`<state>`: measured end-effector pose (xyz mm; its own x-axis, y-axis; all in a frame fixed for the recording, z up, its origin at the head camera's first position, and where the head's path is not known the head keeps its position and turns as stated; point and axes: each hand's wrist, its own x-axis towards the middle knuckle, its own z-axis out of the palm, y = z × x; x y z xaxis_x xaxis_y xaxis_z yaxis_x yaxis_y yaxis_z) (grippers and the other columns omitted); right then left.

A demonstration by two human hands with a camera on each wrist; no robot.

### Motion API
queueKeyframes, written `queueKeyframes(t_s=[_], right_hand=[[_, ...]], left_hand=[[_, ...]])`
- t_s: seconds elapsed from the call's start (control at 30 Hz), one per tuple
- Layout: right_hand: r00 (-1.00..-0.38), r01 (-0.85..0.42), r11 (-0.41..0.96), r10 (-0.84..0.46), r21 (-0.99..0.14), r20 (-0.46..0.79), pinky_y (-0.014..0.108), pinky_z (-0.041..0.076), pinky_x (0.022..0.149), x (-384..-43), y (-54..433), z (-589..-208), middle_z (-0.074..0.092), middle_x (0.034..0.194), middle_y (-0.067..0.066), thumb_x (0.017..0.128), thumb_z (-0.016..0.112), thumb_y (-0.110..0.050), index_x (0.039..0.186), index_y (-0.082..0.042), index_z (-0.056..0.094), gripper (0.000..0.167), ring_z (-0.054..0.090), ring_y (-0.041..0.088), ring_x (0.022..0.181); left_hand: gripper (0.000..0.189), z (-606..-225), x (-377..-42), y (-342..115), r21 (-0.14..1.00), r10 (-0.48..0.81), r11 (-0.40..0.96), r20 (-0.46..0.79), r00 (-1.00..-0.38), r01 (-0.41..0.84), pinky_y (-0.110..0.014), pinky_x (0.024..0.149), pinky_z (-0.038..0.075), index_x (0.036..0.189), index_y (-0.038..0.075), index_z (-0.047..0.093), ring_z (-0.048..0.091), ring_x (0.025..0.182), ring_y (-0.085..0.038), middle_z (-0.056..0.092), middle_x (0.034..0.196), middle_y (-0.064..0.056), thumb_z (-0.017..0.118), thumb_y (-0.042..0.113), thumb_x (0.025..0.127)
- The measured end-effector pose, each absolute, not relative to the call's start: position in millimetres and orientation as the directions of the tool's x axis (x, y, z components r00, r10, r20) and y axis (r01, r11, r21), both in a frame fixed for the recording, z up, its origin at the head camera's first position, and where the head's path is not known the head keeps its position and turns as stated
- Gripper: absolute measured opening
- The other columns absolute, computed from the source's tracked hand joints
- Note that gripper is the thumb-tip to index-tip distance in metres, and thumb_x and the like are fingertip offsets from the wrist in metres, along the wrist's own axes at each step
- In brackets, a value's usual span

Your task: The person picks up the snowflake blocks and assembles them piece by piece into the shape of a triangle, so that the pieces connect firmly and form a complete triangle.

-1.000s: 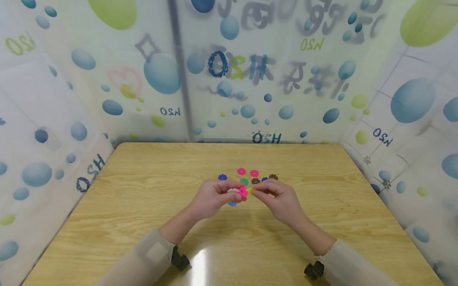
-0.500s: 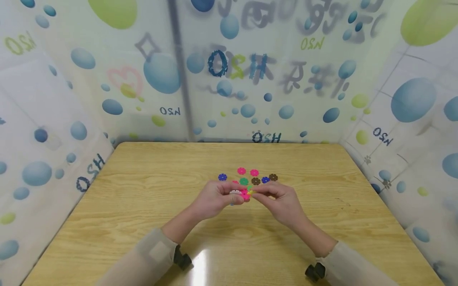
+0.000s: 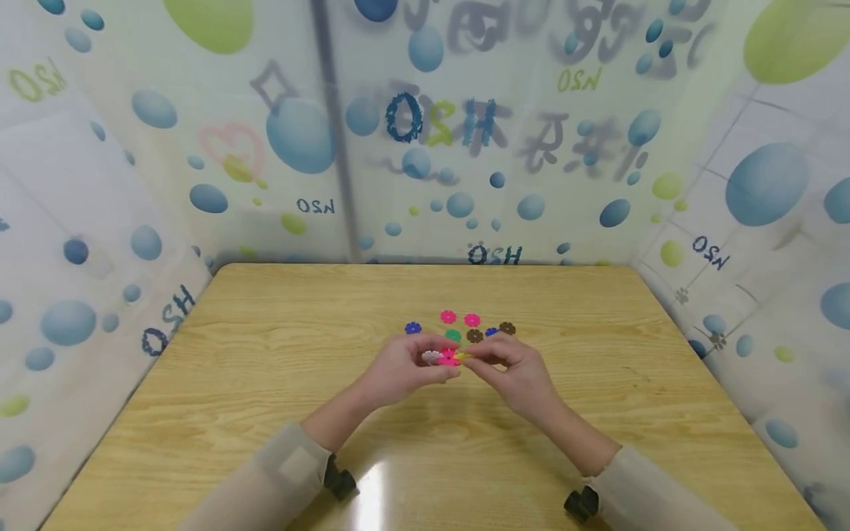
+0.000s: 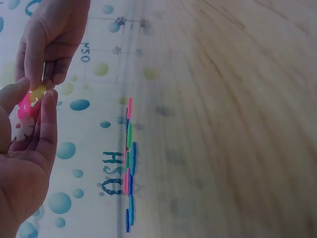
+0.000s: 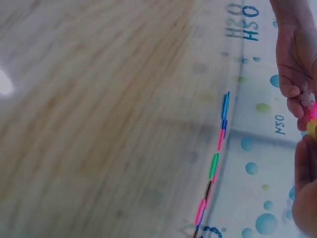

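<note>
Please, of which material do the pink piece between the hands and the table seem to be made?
The pink piece looks like plastic, judging by its bright, even colour and notched edge; its finish is hard to tell. The table looks like wood, or perhaps wood-look laminate, with a glossy surface: it shows grain streaks and a white reflection.

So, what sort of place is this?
Possibly a screened-off workspace: pale curtains or panels printed with blue and green drops surround three sides of a light-brown wood-grain table, and colourful flower-shaped plastic discs lie on it.
</note>
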<state>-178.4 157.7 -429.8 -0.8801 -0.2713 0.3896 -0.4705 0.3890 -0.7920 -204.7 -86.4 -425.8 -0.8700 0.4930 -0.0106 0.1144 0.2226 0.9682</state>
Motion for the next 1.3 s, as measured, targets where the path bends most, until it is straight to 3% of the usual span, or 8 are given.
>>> queueKeyframes(t_s=[0.13,0.3,0.47,0.57,0.67,0.93,1.13,1.3], right_hand=[[-0.912,-0.385,0.413,-0.309,-0.825,0.271,0.024,0.066,0.086,-184,167,-430,0.078,0.109,-0.001,0.100,0.083,-0.018,0.122,-0.015,0.082,0.022,0.075,0.009,0.097],[-0.953,-0.216,0.503,-0.293,-0.837,0.069,0.024,0.062,0.080,-198,189,-435,0.080,0.114,0.003,0.104,0.078,-0.025,0.128,-0.011,0.079,0.027,0.072,0.015,0.097],[-0.966,-0.122,0.613,-0.255,-0.780,-0.050,0.027,0.059,0.080,-216,204,-443,0.079,0.115,0.004,0.106,0.076,-0.024,0.124,-0.013,0.081,0.022,0.069,0.017,0.099],[-0.963,-0.116,0.668,-0.257,-0.735,-0.082,0.031,0.058,0.083,-225,210,-447,0.078,0.114,0.005,0.106,0.075,-0.023,0.125,-0.015,0.081,0.021,0.069,0.018,0.101],[-0.958,-0.137,0.726,-0.270,-0.674,-0.096,0.033,0.056,0.081,-231,214,-449,0.078,0.113,0.006,0.107,0.073,-0.022,0.127,-0.015,0.082,0.023,0.067,0.018,0.096],[-0.939,-0.191,0.806,-0.316,-0.561,-0.133,0.029,0.047,0.072,-228,217,-449,0.080,0.116,0.006,0.105,0.074,-0.019,0.129,-0.016,0.083,0.025,0.055,0.016,0.083],[-0.935,-0.184,0.807,-0.321,-0.561,-0.154,0.029,0.048,0.071,-219,217,-449,0.077,0.108,0.001,0.103,0.076,-0.017,0.127,-0.017,0.084,0.026,0.055,0.016,0.083],[-0.942,-0.148,0.794,-0.296,-0.589,-0.161,0.032,0.055,0.074,-223,215,-448,0.073,0.106,0.002,0.104,0.077,-0.021,0.138,-0.018,0.077,0.035,0.064,0.017,0.091]], left_hand=[[0.037,-426,-206,-87,0.972,0.485,0.211,-0.012,-0.874,0.104,-0.032,0.083,0.068,0.132,0.012,0.076,0.082,0.100,-0.028,0.077,0.118,-0.006,0.084,0.025,0.099],[0.038,-426,-207,-92,0.971,0.469,0.216,-0.009,-0.883,0.105,-0.033,0.085,0.068,0.135,0.009,0.073,0.081,0.098,-0.022,0.078,0.114,-0.006,0.082,0.022,0.100],[0.036,-428,-207,-96,0.970,0.466,0.221,-0.017,-0.884,0.099,-0.041,0.083,0.068,0.133,0.011,0.074,0.080,0.099,-0.036,0.079,0.106,-0.004,0.083,0.023,0.100],[0.036,-430,-207,-97,0.969,0.467,0.225,-0.015,-0.884,0.103,-0.044,0.082,0.068,0.132,0.013,0.075,0.079,0.100,-0.041,0.080,0.105,-0.003,0.084,0.023,0.099],[0.036,-431,-207,-97,0.969,0.467,0.222,-0.008,-0.884,0.109,-0.039,0.080,0.067,0.133,0.013,0.074,0.079,0.099,-0.041,0.080,0.105,-0.004,0.084,0.022,0.099],[0.035,-431,-206,-97,0.973,0.480,0.200,0.008,-0.877,0.119,-0.027,0.074,0.062,0.134,0.011,0.074,0.075,0.100,-0.050,0.080,0.108,-0.024,0.081,0.020,0.101],[0.033,-433,-206,-97,0.972,0.476,0.197,0.022,-0.879,0.131,-0.031,0.072,0.063,0.132,0.011,0.075,0.075,0.096,-0.049,0.080,0.104,-0.024,0.081,0.020,0.101],[0.034,-433,-205,-98,0.973,0.470,0.197,0.017,-0.883,0.123,-0.034,0.073,0.064,0.133,0.011,0.075,0.076,0.097,-0.047,0.081,0.102,-0.017,0.082,0.020,0.101]])
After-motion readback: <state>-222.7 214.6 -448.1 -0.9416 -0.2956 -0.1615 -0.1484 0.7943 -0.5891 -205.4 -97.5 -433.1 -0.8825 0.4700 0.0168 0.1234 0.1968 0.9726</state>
